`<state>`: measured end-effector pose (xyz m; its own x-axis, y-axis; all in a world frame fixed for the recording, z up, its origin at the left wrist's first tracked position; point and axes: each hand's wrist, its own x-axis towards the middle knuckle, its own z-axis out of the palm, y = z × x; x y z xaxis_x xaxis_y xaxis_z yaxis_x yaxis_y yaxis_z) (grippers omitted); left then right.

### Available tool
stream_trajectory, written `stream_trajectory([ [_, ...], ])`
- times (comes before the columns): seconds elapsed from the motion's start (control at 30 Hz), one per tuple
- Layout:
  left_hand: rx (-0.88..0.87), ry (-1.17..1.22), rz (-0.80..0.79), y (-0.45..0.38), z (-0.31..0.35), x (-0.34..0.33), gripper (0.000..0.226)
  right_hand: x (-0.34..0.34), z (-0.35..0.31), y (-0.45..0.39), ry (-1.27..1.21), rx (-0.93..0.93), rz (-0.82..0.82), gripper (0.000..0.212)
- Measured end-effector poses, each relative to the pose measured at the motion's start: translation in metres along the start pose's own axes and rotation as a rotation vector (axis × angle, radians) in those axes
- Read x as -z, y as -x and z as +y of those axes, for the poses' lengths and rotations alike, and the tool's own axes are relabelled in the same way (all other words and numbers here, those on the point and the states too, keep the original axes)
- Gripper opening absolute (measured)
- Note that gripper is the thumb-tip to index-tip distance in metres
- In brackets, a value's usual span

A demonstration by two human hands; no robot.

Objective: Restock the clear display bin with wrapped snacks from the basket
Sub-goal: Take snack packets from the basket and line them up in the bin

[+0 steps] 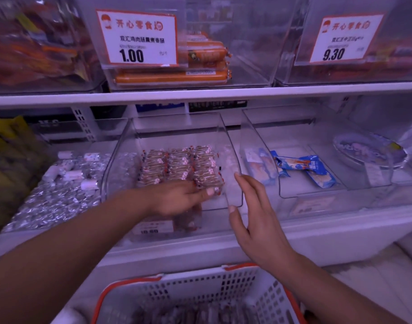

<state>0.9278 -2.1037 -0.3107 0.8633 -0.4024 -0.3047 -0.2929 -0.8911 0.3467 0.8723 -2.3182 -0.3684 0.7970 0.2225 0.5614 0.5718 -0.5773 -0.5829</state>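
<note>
The clear display bin (226, 134) sits on the lower shelf at centre, holding three neat rows of wrapped snacks (177, 164) with brown contents and small red-and-white marks. My left hand (181, 197) reaches into the bin's front and pinches the nearest snack pack at the right row's front end. My right hand (251, 206) is held flat, fingers straight, against the bin's front right corner, thumb at the front lip. The white basket (167, 291) with orange rim stands below, with more wrapped snacks (188, 312) inside.
Silver-wrapped sweets (55, 197) fill the bin to the left. A clear bin on the right holds blue packets (305, 167). Above, orange sausages (172, 77) lie behind a price card (137, 38). The white shelf edge (200, 94) runs overhead.
</note>
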Motion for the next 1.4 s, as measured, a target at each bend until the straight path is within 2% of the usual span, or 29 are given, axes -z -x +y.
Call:
stream_trajectory([
  [0.1,0.02,-0.009,-0.004,0.007,-0.008,-0.001,0.09,0.003,0.003,0.009,0.014,-0.017,-0.018,0.059],
  [0.23,-0.158,0.008,0.09,0.019,-0.009,-0.012,0.075,0.009,0.006,0.031,-0.013,0.001,0.032,0.053],
  [0.3,-0.194,-0.009,0.11,0.023,-0.009,-0.014,0.071,0.012,0.009,0.048,-0.034,-0.006,0.037,0.05],
  [0.43,-0.139,0.045,0.03,0.029,0.0,-0.012,0.075,0.01,0.019,0.093,-0.005,-0.034,-0.086,0.047],
  [0.53,-0.145,0.029,0.068,0.031,0.005,-0.01,0.077,-0.001,0.038,0.135,0.081,-0.051,-0.311,0.047],
  [0.6,-0.191,-0.085,0.158,0.037,0.005,-0.011,0.075,-0.012,0.059,0.163,0.2,-0.109,-0.624,0.046],
  [0.67,-0.349,-0.217,0.369,0.043,0.005,-0.02,0.06,-0.026,0.085,0.19,0.309,-0.284,-1.002,0.049],
  [0.7,-0.458,-0.226,0.527,0.047,0.006,-0.032,0.049,-0.035,0.098,0.203,0.359,-0.39,-1.135,0.051],
  [0.77,-0.594,-0.116,0.808,0.06,0.01,-0.075,0.031,-0.053,0.117,0.223,0.433,-0.531,-1.188,0.053],
  [0.8,-0.638,-0.05,0.867,0.067,0.012,-0.103,0.026,-0.062,0.123,0.23,0.463,-0.568,-1.152,0.058],
  [0.87,-0.651,0.009,0.79,0.076,0.01,-0.17,0.022,-0.083,0.133,0.24,0.463,-0.643,-1.082,0.068],
  [0.93,-0.564,-0.037,0.524,0.077,-0.001,-0.236,0.017,-0.105,0.138,0.248,0.353,-0.757,-0.983,0.072],
  [1.0,-0.35,-0.107,0.238,0.068,-0.018,-0.289,0.017,-0.13,0.144,0.259,0.271,-0.794,-0.864,0.072],
  [1.03,-0.203,-0.097,0.131,0.061,-0.026,-0.31,0.021,-0.143,0.148,0.264,0.292,-0.803,-0.862,0.078],
  [1.1,0.057,-0.036,-0.021,0.045,-0.042,-0.344,0.032,-0.165,0.154,0.272,0.417,-0.86,-0.975,0.103],
  [1.17,0.187,0.014,-0.108,0.027,-0.049,-0.371,0.038,-0.182,0.161,0.278,0.521,-0.905,-0.999,0.11],
  [1.2,0.211,0.024,-0.152,0.017,-0.048,-0.383,0.041,-0.189,0.163,0.279,0.547,-0.922,-0.955,0.106],
  [1.27,0.268,0.056,-0.238,-0.002,-0.041,-0.403,0.054,-0.196,0.166,0.279,0.599,-0.92,-0.859,0.085],
  [1.33,0.431,0.173,-0.258,-0.018,-0.033,-0.417,0.064,-0.199,0.167,0.28,0.596,-0.866,-0.798,0.06],
  [1.4,0.584,0.258,-0.238,-0.03,-0.025,-0.426,0.064,-0.201,0.164,0.278,0.508,-0.858,-0.762,0.045],
])
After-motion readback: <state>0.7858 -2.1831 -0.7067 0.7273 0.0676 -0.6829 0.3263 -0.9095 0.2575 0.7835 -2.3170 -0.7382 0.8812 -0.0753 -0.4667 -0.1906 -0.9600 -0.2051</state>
